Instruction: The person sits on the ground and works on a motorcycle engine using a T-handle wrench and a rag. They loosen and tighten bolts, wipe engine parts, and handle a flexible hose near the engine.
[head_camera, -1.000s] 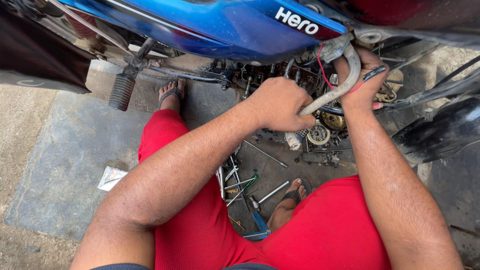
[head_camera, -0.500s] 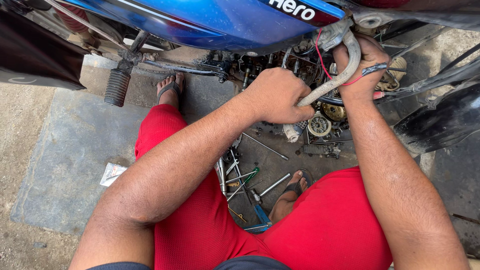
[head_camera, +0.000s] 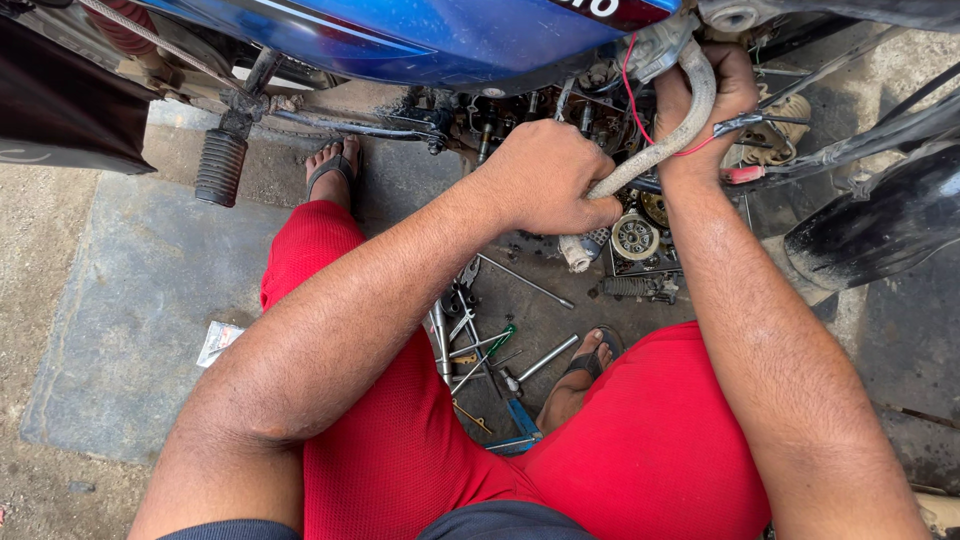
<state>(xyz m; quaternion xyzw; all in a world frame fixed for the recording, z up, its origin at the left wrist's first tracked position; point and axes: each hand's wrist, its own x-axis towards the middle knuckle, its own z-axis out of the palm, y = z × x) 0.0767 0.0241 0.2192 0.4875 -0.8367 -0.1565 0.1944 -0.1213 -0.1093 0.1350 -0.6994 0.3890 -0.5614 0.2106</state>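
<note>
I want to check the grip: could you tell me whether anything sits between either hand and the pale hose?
Nothing visible does. The left hand grips the pale hose lower down, and the right hand holds it near the top, under the blue tank.

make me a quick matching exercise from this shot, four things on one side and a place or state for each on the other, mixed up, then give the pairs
Things:
1. left hand
2. right hand
3. black ribbed footpeg
4. loose tools

Places or states:
A. lying on the ground between the person's feet
B. sticking out at the left, under the blue fuel tank
C. gripping the lower stretch of the pale grey hose
D. up by the hose's top bend, next to a red wire

Pairs: 1-C, 2-D, 3-B, 4-A
</note>
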